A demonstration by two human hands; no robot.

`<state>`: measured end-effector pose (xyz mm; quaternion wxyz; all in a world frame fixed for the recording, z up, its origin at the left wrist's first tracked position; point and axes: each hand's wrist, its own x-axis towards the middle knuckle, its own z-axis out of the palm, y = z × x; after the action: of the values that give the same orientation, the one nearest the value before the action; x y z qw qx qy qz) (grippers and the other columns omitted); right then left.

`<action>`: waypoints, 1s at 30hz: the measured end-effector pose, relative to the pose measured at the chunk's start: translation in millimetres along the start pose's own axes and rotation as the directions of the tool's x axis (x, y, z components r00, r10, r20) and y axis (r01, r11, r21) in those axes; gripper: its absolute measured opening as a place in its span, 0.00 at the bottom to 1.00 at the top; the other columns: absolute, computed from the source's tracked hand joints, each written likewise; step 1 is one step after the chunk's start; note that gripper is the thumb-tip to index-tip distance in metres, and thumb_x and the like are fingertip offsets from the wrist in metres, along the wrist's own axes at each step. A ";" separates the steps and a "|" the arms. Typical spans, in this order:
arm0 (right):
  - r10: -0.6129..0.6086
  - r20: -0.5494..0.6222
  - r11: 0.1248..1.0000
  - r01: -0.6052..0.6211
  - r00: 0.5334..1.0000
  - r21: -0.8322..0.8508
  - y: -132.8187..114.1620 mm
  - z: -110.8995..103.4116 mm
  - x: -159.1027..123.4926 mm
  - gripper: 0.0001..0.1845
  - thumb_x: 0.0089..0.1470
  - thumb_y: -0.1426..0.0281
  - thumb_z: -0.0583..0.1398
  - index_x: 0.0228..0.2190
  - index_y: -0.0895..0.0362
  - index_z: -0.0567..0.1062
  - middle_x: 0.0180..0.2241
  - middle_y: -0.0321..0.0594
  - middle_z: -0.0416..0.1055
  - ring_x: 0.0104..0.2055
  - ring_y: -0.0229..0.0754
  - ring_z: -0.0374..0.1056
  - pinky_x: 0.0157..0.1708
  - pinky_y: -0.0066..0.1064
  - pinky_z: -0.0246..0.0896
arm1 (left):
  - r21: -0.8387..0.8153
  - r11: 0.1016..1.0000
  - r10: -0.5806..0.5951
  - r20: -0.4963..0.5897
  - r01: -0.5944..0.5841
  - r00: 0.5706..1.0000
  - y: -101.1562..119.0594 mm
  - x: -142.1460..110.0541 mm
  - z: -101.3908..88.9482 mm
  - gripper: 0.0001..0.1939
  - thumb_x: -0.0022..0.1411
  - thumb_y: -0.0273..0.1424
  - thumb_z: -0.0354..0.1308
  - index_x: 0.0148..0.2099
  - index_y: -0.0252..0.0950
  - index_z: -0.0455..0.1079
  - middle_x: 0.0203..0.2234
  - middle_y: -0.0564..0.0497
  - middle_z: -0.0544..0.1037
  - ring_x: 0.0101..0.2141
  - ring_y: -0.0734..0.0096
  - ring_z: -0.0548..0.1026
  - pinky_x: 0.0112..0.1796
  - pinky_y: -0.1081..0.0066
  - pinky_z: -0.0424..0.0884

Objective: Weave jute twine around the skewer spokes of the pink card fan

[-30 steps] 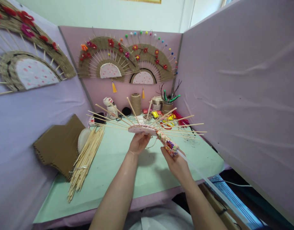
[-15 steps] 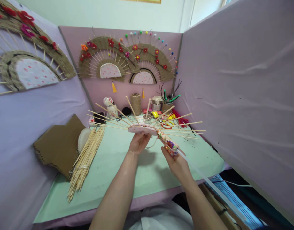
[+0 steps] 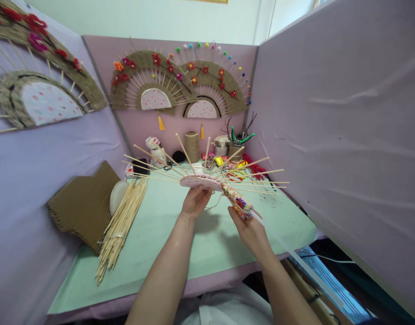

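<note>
My left hand [image 3: 196,201] is closed on the near edge of a fan frame [image 3: 197,182], a pinkish-white half-disc with thin wooden sticks fanning out from it. The frame is held above the table, nearly edge-on to me. In my right hand [image 3: 250,228] is a flower-patterned glue gun [image 3: 237,200], and a long translucent glue stick [image 3: 288,248] trails from its back end toward the lower right. The gun's front end meets or overlaps the right side of the half-disc; its tip is hidden. A thin strand of twine [image 3: 214,204] hangs below the frame.
At the left lie a bundle of wooden sticks [image 3: 121,230], a white disc [image 3: 118,197] and brown cardboard [image 3: 84,205]. Along the back stand a twine spool [image 3: 191,148], a white bottle [image 3: 156,153] and a pot with green-handled pliers [image 3: 237,150]. Finished fans [image 3: 153,58] hang on the partitions.
The fan frame has tilted slightly, its far and right sticks shifting a little left. My hands and the glue gun stay almost in place.
</note>
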<state>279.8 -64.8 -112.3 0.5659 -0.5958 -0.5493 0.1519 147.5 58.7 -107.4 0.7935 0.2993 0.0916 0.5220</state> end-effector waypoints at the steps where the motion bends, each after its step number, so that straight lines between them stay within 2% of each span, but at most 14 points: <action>1: 0.009 0.001 1.000 -0.009 1.000 0.006 -0.5 0.2 0.0 0.12 0.55 0.62 0.57 0.34 0.57 0.74 0.34 0.44 0.75 0.41 0.47 0.71 0.38 0.32 0.66 | -0.004 1.000 0.001 0.007 -0.001 1.000 0.0 0.1 -0.2 0.14 0.52 0.24 0.64 0.43 0.36 0.72 0.41 0.49 0.77 0.45 0.70 0.74 0.43 0.73 0.69; 7: 0.026 -0.041 0.998 -0.024 0.999 0.050 -3.5 1.7 1.3 0.10 0.53 0.62 0.58 0.32 0.56 0.74 0.30 0.42 0.75 0.37 0.47 0.71 0.35 0.32 0.66 | -0.034 0.999 0.001 0.011 -0.001 1.000 0.0 0.1 -0.5 0.15 0.50 0.23 0.65 0.42 0.36 0.72 0.40 0.50 0.78 0.44 0.71 0.74 0.42 0.75 0.70; 14: 0.026 -0.041 1.000 -0.026 0.999 0.003 -5.8 0.8 1.2 0.10 0.53 0.62 0.58 0.30 0.55 0.74 0.27 0.39 0.73 0.30 0.45 0.69 0.31 0.31 0.65 | -0.061 0.998 -0.001 -0.031 -0.001 1.000 -0.1 0.5 0.1 0.14 0.50 0.22 0.66 0.41 0.35 0.73 0.38 0.51 0.78 0.43 0.73 0.74 0.42 0.76 0.69; 18: -0.008 -0.021 0.998 0.007 1.000 -0.062 2.8 -0.9 3.6 0.13 0.54 0.61 0.56 0.34 0.55 0.75 0.28 0.38 0.74 0.30 0.43 0.69 0.31 0.30 0.64 | -0.080 0.996 0.024 -0.119 -0.034 0.993 -0.4 3.8 -1.4 0.11 0.51 0.20 0.64 0.39 0.35 0.73 0.37 0.51 0.78 0.41 0.74 0.75 0.42 0.76 0.70; 21: 0.036 -0.027 0.974 -0.042 0.999 -0.222 22.8 -17.7 11.1 0.15 0.54 0.59 0.55 0.35 0.55 0.74 0.24 0.36 0.72 0.24 0.41 0.66 0.25 0.28 0.60 | -0.129 0.986 0.078 -0.207 -0.106 0.975 0.1 7.9 -2.8 0.10 0.52 0.19 0.62 0.38 0.35 0.72 0.36 0.52 0.79 0.40 0.76 0.75 0.41 0.76 0.71; 23: 0.125 -0.051 0.900 -0.135 0.991 -0.414 40.7 -39.8 18.2 0.16 0.54 0.58 0.55 0.38 0.55 0.73 0.24 0.36 0.72 0.24 0.42 0.66 0.24 0.29 0.57 | -0.157 0.977 0.102 -0.265 -0.147 0.959 0.8 10.4 -3.4 0.10 0.53 0.17 0.61 0.36 0.35 0.72 0.35 0.53 0.79 0.38 0.76 0.75 0.40 0.76 0.71; 26: 0.288 -0.104 0.680 -0.280 0.952 -0.678 68.2 -79.2 28.1 0.20 0.56 0.59 0.53 0.43 0.58 0.71 0.34 0.47 0.75 0.32 0.48 0.70 0.28 0.32 0.57 | -0.184 0.967 0.114 -0.299 -0.174 0.948 1.0 12.7 -4.1 0.09 0.53 0.16 0.59 0.34 0.34 0.71 0.32 0.53 0.79 0.36 0.77 0.75 0.40 0.75 0.72; 28: 0.406 -0.150 0.531 -0.366 0.901 -0.764 84.0 -100.3 31.7 0.20 0.57 0.63 0.51 0.45 0.64 0.70 0.39 0.57 0.73 0.38 0.52 0.71 0.32 0.35 0.59 | -0.186 0.964 0.126 -0.303 -0.188 0.945 0.0 13.2 -5.3 0.08 0.54 0.17 0.59 0.33 0.35 0.71 0.31 0.54 0.78 0.36 0.77 0.75 0.41 0.73 0.72; 30: 0.486 -0.172 0.422 -0.403 0.857 -0.812 96.4 -112.5 31.9 0.21 0.57 0.66 0.50 0.45 0.68 0.71 0.42 0.63 0.71 0.43 0.57 0.70 0.37 0.38 0.60 | -0.162 0.966 0.147 -0.305 -0.203 0.941 -1.1 13.6 -7.3 0.08 0.53 0.18 0.61 0.33 0.37 0.71 0.31 0.55 0.78 0.35 0.77 0.75 0.41 0.71 0.71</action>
<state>427.8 -72.0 -144.1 0.1330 -0.9048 -0.4018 0.0467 151.0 73.2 -111.7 0.7467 0.1488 0.1292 0.6353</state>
